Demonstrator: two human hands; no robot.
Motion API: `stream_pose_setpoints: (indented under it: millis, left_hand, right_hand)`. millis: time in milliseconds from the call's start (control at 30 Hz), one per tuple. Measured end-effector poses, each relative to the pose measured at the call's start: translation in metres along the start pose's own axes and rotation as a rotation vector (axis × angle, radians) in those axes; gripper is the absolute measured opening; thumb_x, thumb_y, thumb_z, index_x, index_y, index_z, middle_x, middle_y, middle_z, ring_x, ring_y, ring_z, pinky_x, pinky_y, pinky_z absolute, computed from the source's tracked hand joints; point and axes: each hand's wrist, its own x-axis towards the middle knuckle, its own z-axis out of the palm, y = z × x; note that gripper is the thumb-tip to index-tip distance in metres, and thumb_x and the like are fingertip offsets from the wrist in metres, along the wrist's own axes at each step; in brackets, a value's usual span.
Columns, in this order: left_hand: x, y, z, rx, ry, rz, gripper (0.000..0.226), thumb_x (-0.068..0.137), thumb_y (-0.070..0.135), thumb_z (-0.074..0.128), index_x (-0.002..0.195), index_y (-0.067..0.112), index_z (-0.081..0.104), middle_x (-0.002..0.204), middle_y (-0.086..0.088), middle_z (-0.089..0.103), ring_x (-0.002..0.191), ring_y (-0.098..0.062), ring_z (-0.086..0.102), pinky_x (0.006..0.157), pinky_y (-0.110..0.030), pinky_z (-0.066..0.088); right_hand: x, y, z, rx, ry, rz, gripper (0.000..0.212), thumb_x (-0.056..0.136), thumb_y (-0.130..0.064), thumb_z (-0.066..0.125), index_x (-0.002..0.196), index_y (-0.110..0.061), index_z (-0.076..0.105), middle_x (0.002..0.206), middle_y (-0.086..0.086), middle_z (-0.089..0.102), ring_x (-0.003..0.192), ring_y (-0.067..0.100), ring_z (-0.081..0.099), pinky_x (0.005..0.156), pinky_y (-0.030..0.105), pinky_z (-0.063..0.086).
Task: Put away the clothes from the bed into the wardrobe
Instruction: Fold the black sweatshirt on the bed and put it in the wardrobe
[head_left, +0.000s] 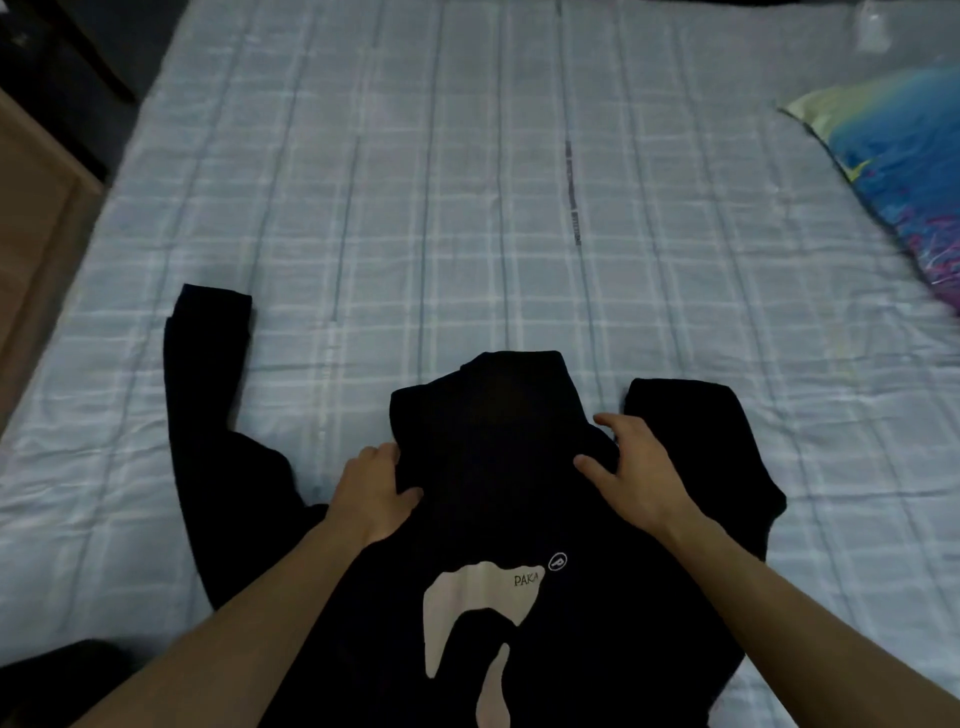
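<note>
While the black hoodie (519, 519) lies spread face-up across the lower middle of the frame on the bed (467, 182), both hands rest at its hood. At lower centre-left the left hand (371, 491) holds the hood's edge, thumb on top and fingers tucked under the cloth. At lower centre-right the right hand (631, 462) lies on the hood with spread, slightly bent fingers pressing down; whether it pinches any fabric I cannot tell.

I judge the garment to be soft, limp and fairly thick: light enough to lift, but it will sag and unfold unless supported. Good holds would be the shoulders or, once folded, underneath the bundle with flat palms. One sleeve (208, 364) stretches up the left of the frame, near the bed's left edge; the other is bunched at the right.

Open room is generous: the checked cover runs bare across the whole upper and middle frame. A colourful pillow (893, 171) sits at the upper right, well apart. A wooden piece of furniture (36, 208) stands beside the bed at the far left.
</note>
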Motion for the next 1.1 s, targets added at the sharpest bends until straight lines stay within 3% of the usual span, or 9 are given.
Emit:
stream_pose_setpoints:
  millis: [233,367,433,500,600,767,867,967,1100]
  left_hand:
    - [0.003,0.005,0.015,-0.112,-0.087,-0.065,0.022,0.09,0.032,0.068,0.101,0.014,0.06,0.096,0.001,0.064,0.09,-0.016,0.062,0.072,-0.025,0.046]
    - [-0.014,-0.001,0.014,-0.276,0.003,-0.061,0.019,0.095,0.023,0.063,0.112,0.015,0.063,0.105,-0.001,0.069,0.093,-0.016,0.064,0.078,-0.025,0.049]
    - [-0.026,-0.002,0.005,-0.344,0.048,-0.047,0.021,0.098,0.022,0.06,0.118,0.02,0.058,0.107,0.003,0.065,0.096,-0.013,0.062,0.075,-0.017,0.045]
    - [-0.037,-0.004,-0.004,-0.363,0.05,-0.035,0.019,0.099,0.023,0.059,0.118,0.02,0.055,0.104,0.003,0.065,0.094,-0.014,0.063,0.068,-0.011,0.041]
    - [-0.052,-0.003,-0.02,-0.35,0.028,-0.06,0.024,0.093,0.027,0.069,0.11,0.017,0.056,0.098,0.001,0.066,0.089,-0.014,0.064,0.067,-0.017,0.045]
    - [-0.08,0.009,-0.057,-0.381,0.085,0.0,0.023,0.084,0.023,0.078,0.103,0.024,0.065,0.095,0.009,0.069,0.086,-0.003,0.065,0.069,-0.013,0.045]
    - [-0.101,0.021,-0.079,-0.363,0.165,0.074,0.017,0.087,0.018,0.076,0.096,0.027,0.067,0.088,0.009,0.07,0.077,-0.005,0.066,0.064,-0.009,0.045]
    - [-0.12,0.028,-0.098,-0.336,0.25,0.151,0.011,0.09,0.017,0.072,0.09,0.028,0.067,0.078,0.006,0.07,0.065,-0.013,0.064,0.057,-0.013,0.047]
    - [-0.152,0.04,-0.125,-0.336,0.282,0.226,0.012,0.092,0.022,0.07,0.082,0.025,0.066,0.073,0.001,0.069,0.053,-0.012,0.058,0.056,-0.023,0.051]
  right_hand:
    - [0.024,0.003,0.011,0.029,-0.221,0.166,0.059,0.083,-0.044,0.075,0.13,-0.014,0.055,0.115,0.005,0.069,0.103,0.021,0.068,0.093,0.04,0.056]
    - [0.01,0.015,0.016,0.054,-0.321,0.209,0.046,0.081,-0.035,0.079,0.12,-0.015,0.065,0.108,0.003,0.071,0.096,0.014,0.067,0.08,0.02,0.054]
    - [-0.004,0.02,0.012,0.079,-0.368,0.216,0.038,0.08,-0.031,0.081,0.114,-0.018,0.067,0.098,-0.004,0.07,0.086,0.006,0.066,0.066,0.009,0.048]
    - [-0.016,0.024,0.006,0.086,-0.362,0.204,0.031,0.08,-0.025,0.081,0.108,-0.018,0.068,0.09,-0.007,0.068,0.079,0.002,0.065,0.061,0.008,0.048]
    - [-0.032,0.025,-0.004,0.088,-0.272,0.152,0.024,0.084,-0.021,0.077,0.105,-0.013,0.07,0.09,-0.006,0.071,0.081,0.006,0.068,0.066,0.012,0.052]
    - [-0.05,0.011,-0.033,0.23,-0.174,0.031,0.01,0.088,-0.028,0.073,0.097,-0.032,0.069,0.087,-0.012,0.073,0.081,0.001,0.07,0.065,0.007,0.049]
    - [-0.052,-0.001,-0.051,0.214,-0.144,-0.065,0.018,0.091,-0.027,0.07,0.108,-0.035,0.068,0.095,-0.017,0.072,0.089,-0.002,0.068,0.072,0.004,0.046]
    - [-0.056,-0.012,-0.064,0.162,-0.161,-0.099,0.05,0.09,-0.012,0.069,0.133,-0.032,0.054,0.114,-0.012,0.063,0.102,0.002,0.061,0.085,0.01,0.044]
    - [-0.076,-0.029,-0.092,0.17,-0.16,-0.163,0.061,0.086,0.006,0.062,0.126,-0.039,0.055,0.118,-0.012,0.064,0.106,0.003,0.063,0.09,0.018,0.053]
